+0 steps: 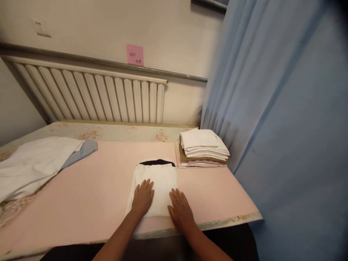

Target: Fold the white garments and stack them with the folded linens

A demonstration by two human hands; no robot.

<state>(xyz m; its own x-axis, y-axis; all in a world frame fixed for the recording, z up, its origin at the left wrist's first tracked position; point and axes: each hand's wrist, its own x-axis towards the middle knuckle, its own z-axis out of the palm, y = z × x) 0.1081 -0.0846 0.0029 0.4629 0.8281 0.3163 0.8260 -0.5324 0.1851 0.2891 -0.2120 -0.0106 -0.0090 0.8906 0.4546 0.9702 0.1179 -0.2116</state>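
Note:
A folded white garment with a dark band along its far edge lies flat on the pink cloth, close to the table's front edge. My left hand rests flat on the garment's left part, palm down with fingers stretched out. Across from it, my right hand lies flat over the garment's right edge, fingers extended. Neither hand grips anything. What is under the palms is hidden.
A stack of folded cloths stands at the back right, beside a blue curtain. Loose white fabric lies at the left over a grey-blue piece. Pink cloth covers the table; behind it are a radiator and wall.

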